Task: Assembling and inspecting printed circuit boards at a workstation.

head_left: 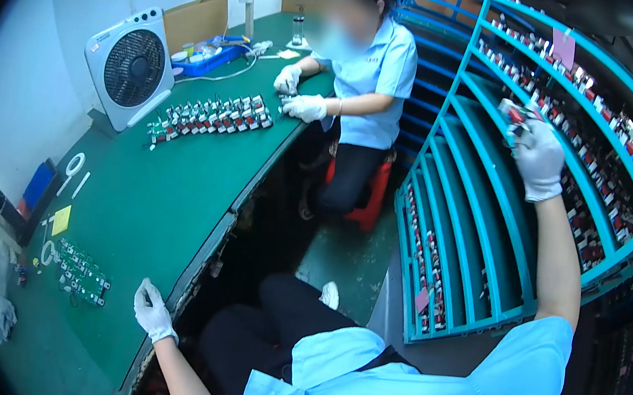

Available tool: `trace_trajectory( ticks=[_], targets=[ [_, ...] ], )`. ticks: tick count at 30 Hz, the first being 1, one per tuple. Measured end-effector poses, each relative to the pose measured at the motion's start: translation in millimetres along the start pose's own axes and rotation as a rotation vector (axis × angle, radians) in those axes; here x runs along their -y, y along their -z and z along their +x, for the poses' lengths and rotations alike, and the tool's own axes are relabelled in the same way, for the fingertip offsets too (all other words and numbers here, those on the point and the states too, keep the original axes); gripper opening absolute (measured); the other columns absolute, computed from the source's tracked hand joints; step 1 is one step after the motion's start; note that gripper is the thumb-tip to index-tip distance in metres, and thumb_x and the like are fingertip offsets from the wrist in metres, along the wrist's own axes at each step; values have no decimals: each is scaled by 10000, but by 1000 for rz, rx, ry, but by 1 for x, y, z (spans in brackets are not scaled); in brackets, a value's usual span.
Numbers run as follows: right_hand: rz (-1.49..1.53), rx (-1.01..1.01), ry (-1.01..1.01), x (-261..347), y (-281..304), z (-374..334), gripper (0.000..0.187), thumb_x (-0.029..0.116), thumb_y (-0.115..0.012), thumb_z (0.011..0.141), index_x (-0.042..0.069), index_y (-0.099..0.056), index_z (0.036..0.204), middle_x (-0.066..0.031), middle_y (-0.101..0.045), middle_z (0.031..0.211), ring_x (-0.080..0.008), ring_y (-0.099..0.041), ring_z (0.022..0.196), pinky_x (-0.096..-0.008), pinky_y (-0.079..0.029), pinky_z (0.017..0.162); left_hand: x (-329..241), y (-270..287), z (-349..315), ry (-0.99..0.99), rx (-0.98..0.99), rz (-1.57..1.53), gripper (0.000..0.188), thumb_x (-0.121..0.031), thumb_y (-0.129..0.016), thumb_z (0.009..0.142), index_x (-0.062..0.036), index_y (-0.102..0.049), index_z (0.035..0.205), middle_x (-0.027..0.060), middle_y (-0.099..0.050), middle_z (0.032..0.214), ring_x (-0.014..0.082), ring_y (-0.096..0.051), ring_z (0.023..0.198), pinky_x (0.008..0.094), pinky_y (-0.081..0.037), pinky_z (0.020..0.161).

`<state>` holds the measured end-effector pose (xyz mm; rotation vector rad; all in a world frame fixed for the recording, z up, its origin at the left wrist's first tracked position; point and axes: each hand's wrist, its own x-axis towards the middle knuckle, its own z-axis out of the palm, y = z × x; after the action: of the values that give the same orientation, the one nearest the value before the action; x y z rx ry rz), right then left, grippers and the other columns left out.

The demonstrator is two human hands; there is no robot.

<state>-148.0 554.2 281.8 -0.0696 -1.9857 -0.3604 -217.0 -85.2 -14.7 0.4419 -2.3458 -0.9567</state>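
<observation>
My right hand [539, 159], in a white glove, is raised at the teal shelf rack [466, 156]. Its fingers are closed on a small circuit board assembly [515, 112] with white and red parts. Part of that assembly is hidden by the fingers. Similar assemblies [553, 111] stand in rows on the upper shelves beside it. My left hand [153, 313], also gloved, hovers over or rests at the near edge of the green table [166, 219]; I cannot tell which. Its fingers are stretched out and hold nothing. Left of it lies a group of green circuit boards [83, 274].
Across the table's corner a co-worker [378, 68] in a light blue shirt handles a small part with gloved hands. A row of assemblies [212, 119] lies before them. Behind stand a grey box fan [133, 63] and a blue tray [207, 62]. A red stool [369, 203] is under the co-worker.
</observation>
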Motion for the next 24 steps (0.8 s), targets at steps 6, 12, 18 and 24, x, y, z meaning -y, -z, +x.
trace_trajectory(
  ticks=[6,12,18,24],
  targets=[
    [805,292,66,189,-30,-36,119,108,-674,715,32,-598,767,-141,-571,668,-308,-576,599,-345,-470,560,-99,13,-70,68,295,-790,313,-179,-505,952,13,-538,1197,145,-576,1176,208,-593,994,312,-484,841],
    [1486,633,113,348,-18,-130,187,120,-698,636,56,-582,768,-132,-570,659,-326,-577,593,-366,-474,548,-129,16,-133,312,563,-1037,633,-408,-476,933,-123,-214,1434,145,-292,1420,250,-540,1098,367,-525,767],
    [1829,582,188,403,21,-178,283,92,-710,580,68,-562,820,-95,-557,680,-282,-565,566,-333,-449,498,-118,48,-165,611,354,-1284,737,-563,-432,897,-101,-214,1428,124,-362,1383,247,-423,1246,400,-367,1031],
    [1836,748,112,394,22,-186,244,41,-663,656,29,-563,879,-130,-582,754,-298,-569,629,-354,-463,579,-121,41,-171,640,263,-1266,702,-504,-484,897,-69,-262,1402,138,-384,1356,251,-467,1199,404,-387,1011]
  ],
)
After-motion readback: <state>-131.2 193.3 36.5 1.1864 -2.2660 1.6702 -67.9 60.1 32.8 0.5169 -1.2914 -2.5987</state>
